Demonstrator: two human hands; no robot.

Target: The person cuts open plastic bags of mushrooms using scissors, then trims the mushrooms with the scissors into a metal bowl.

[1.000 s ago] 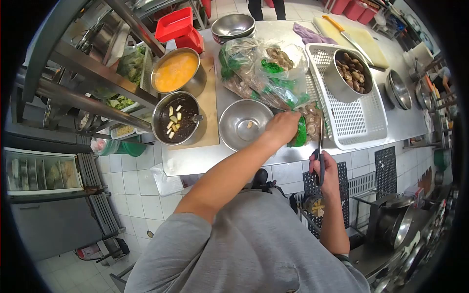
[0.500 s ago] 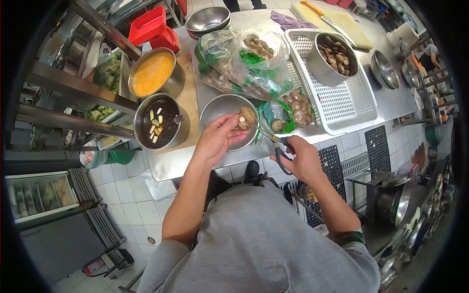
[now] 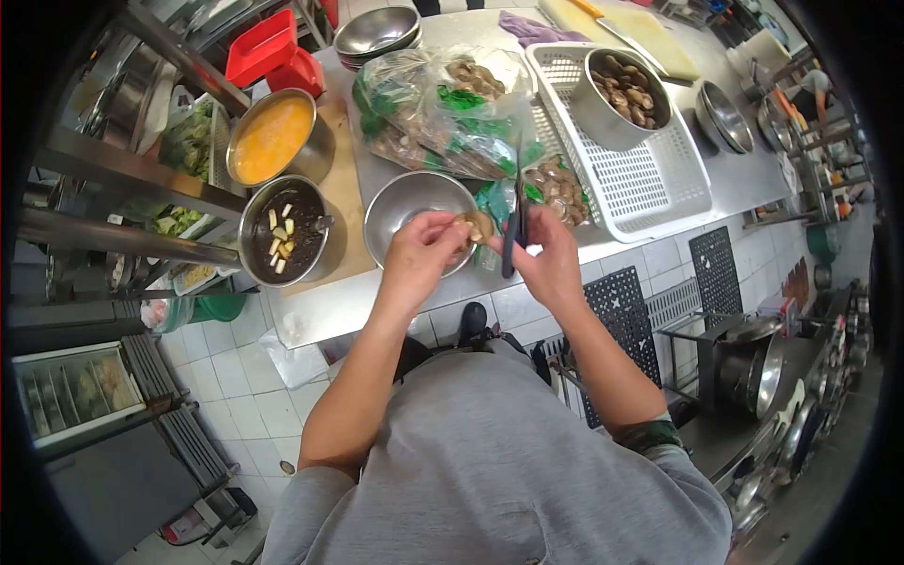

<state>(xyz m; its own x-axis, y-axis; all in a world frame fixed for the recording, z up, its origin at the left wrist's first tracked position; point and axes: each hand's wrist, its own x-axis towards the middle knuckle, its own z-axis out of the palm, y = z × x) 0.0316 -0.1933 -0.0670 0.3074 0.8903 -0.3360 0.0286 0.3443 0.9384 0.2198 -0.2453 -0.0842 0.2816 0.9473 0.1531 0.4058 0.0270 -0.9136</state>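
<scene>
Between the fingertips of my left hand (image 3: 420,250) is a brown mushroom (image 3: 478,226), over the right edge of a steel bowl (image 3: 391,209). My right hand (image 3: 549,261) grips black-handled scissors (image 3: 515,229), their blades pointing away from me, and a fingertip reaches the mushroom. Beyond the scissors, an open bag of mushrooms (image 3: 557,188) lies on the steel table. Larger plastic bags (image 3: 424,122) with green print and mushrooms are behind the bowl. A steel pot of mushrooms (image 3: 626,92) stands in a white perforated basket (image 3: 650,198).
On the left are a pot of orange liquid (image 3: 271,138) and a pot of dark contents with pale pieces (image 3: 282,233). A knife (image 3: 631,40) rests on a cutting board (image 3: 673,47) at the back. Another person (image 3: 812,94) is at far right.
My left hand has come from the mushroom bag to the bowl with a mushroom. The scissors, earlier at the mushroom's stem, now point away, and my right hand has moved closer to the mushroom.
</scene>
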